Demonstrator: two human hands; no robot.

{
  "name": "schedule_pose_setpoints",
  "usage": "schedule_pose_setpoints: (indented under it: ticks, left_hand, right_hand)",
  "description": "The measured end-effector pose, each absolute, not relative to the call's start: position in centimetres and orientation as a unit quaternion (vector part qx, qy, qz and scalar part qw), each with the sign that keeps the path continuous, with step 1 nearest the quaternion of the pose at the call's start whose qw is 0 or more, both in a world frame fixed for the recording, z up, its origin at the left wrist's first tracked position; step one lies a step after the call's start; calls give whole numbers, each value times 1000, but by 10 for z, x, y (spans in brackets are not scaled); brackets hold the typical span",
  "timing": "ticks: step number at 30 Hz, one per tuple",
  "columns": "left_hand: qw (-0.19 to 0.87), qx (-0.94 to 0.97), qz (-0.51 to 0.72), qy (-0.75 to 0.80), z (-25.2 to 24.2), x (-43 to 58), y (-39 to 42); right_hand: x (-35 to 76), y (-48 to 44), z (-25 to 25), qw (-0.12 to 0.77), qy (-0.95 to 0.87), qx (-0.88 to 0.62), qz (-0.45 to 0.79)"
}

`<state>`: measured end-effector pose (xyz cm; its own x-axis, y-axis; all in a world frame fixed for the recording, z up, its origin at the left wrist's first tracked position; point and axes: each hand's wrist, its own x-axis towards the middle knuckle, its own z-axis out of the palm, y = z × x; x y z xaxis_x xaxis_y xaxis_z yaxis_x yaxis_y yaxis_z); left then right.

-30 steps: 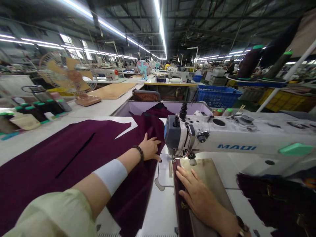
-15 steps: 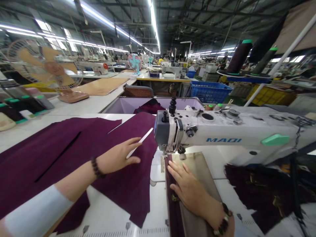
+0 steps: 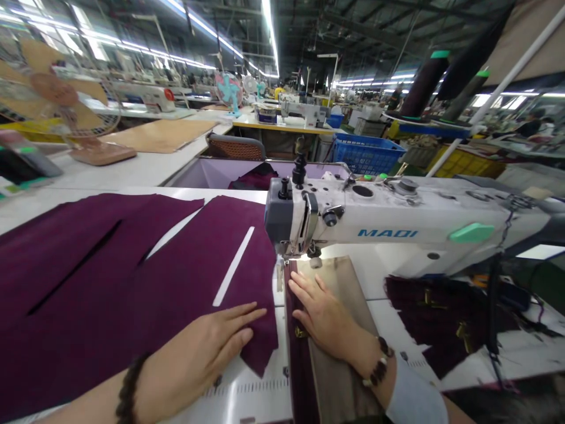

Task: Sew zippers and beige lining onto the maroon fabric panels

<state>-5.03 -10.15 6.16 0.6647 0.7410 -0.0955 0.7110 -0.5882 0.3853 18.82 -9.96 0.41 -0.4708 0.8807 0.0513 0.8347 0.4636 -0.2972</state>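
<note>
My left hand [image 3: 207,347] lies with fingers stretched out on a piece of maroon fabric [image 3: 225,247], near its lower right edge. A narrow white band [image 3: 233,266] crosses this piece above my fingers; whether it is a cut-out or a strip, I cannot tell. My right hand [image 3: 324,318] rests flat, fingers forward, on beige fabric [image 3: 348,294] with a maroon strip [image 3: 300,377] along its left side. A brass-coloured zipper pull [image 3: 301,331] shows beside my right thumb. The far end of this work sits at the needle area of the sewing machine [image 3: 344,218].
Another maroon piece [image 3: 88,253] with a dark slit spreads to the left. Maroon pieces with brass pulls [image 3: 441,318] lie under the machine arm at right. A fan [image 3: 57,94] stands at far left, a blue basket [image 3: 368,154] behind the machine, and thread cones [image 3: 426,85] at upper right.
My left hand has moved down and back from the white band towards the fabric's near edge, and the maroon fabric has shifted. My right hand stays on the beige work. The view has tilted slightly.
</note>
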Motion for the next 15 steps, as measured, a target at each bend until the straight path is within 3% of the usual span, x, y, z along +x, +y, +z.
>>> schedule_pose_setpoints:
  ticks: [4, 15]
  left_hand:
    - [234, 877, 84, 411, 90, -36, -105]
    - [259, 884, 50, 385, 83, -14, -116]
  right_hand:
    - [188, -111, 4, 102, -853, -497, 118]
    - [190, -126, 1, 96, -855, -498, 110]
